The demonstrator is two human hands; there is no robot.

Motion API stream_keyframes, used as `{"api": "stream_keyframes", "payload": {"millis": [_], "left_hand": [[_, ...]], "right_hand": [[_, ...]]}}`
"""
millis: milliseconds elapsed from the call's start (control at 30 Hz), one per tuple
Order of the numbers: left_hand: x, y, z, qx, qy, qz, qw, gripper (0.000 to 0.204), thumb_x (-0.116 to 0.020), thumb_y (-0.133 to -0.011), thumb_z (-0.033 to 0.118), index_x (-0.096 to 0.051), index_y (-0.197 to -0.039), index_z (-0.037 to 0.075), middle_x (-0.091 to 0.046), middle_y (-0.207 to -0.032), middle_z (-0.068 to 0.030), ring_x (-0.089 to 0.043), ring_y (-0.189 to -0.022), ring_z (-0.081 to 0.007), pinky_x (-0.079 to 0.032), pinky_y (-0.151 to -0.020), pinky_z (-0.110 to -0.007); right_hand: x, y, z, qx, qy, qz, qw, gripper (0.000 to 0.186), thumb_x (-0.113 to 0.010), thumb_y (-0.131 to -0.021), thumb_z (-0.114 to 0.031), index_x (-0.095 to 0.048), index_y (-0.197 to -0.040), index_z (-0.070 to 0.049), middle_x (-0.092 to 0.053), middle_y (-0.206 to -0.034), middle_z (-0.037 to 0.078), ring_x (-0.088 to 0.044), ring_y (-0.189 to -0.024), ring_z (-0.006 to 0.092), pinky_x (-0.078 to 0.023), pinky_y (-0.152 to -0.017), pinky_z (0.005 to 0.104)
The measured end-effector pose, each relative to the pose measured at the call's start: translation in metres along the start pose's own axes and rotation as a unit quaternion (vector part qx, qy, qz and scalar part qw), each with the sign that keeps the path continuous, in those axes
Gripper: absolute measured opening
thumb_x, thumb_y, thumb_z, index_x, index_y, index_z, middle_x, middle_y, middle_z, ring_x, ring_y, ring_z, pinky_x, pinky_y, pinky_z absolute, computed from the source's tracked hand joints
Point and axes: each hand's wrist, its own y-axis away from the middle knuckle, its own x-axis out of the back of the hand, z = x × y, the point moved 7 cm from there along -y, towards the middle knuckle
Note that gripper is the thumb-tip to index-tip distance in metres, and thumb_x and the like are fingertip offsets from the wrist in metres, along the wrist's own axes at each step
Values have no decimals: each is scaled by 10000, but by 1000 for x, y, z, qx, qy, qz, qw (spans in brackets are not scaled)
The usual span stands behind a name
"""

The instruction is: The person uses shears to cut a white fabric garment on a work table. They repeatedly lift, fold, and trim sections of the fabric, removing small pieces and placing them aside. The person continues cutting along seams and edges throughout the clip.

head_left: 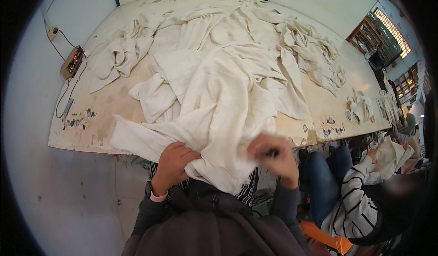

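A large cream garment point(219, 96) lies in loose folds over the table's front edge, its near end hanging down to my lap. My left hand point(175, 162) is closed on its lower left edge, the fingertips bent over the fabric. To the right of that hanging end, my right hand point(276, 158) is raised and partly smeared by motion. Its fingers curl around a small dark object point(272, 153), whose kind is too blurred to make out. Whether this hand touches the cloth cannot be told.
More cream cloth lies bunched on the worn table point(107, 114), with one heap point(123, 48) at left and another point(315, 55) at right. A brown box with a cord point(73, 62) is on the left wall. A person in a striped sleeve point(353, 187) sits close on my right, handling cloth.
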Motion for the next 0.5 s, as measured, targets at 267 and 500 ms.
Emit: {"api": "stream_keyframes", "payload": {"millis": [267,500], "left_hand": [[-56,30,27,0,87,-207,974,451,-688,-682,66,-706,-1116,188,-722,-818,-95,-694,-769,-335,-524,-729,-427],[-80,52,24,116,112,-261,952,448,-668,-685,75,-696,-1125,158,-698,-766,-155,-692,-773,-386,-529,-682,-479]], "right_hand": [[82,-129,46,48,33,254,965,224,-706,-977,-164,-759,-1107,11,-756,-1030,50,-648,-960,111,-495,-886,261],[61,-134,72,15,210,196,958,275,-812,-861,-211,-772,-1020,10,-760,-878,117,-671,-800,143,-519,-778,287]]}}
